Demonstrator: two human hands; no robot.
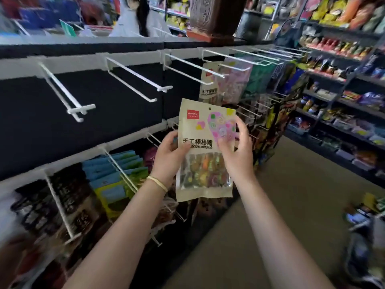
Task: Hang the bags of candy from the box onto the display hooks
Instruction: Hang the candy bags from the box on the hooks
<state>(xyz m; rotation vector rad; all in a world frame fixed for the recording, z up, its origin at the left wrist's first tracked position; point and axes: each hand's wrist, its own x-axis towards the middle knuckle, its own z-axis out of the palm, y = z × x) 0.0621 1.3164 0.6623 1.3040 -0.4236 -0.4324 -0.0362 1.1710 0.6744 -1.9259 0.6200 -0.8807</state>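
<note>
I hold one cream candy bag (203, 126) upright in front of the rack, with a pink heart print, black lettering and a clear window showing colourful lollipops. My left hand (169, 155) grips its left edge, thumb on the front. My right hand (237, 151) pinches the right side at the heart. The bag's hang hole is at its top, below a bare white hook (193, 68). A matching bag (209, 84) hangs on the hook just to the right. The box is not in view.
Two more bare white hooks (133, 80) (64, 90) jut from the black panel to the left. The lower row holds dark, blue and green packets (116, 174). Snack shelves (343, 80) line the right side of the aisle. A person (141, 15) stands beyond the rack.
</note>
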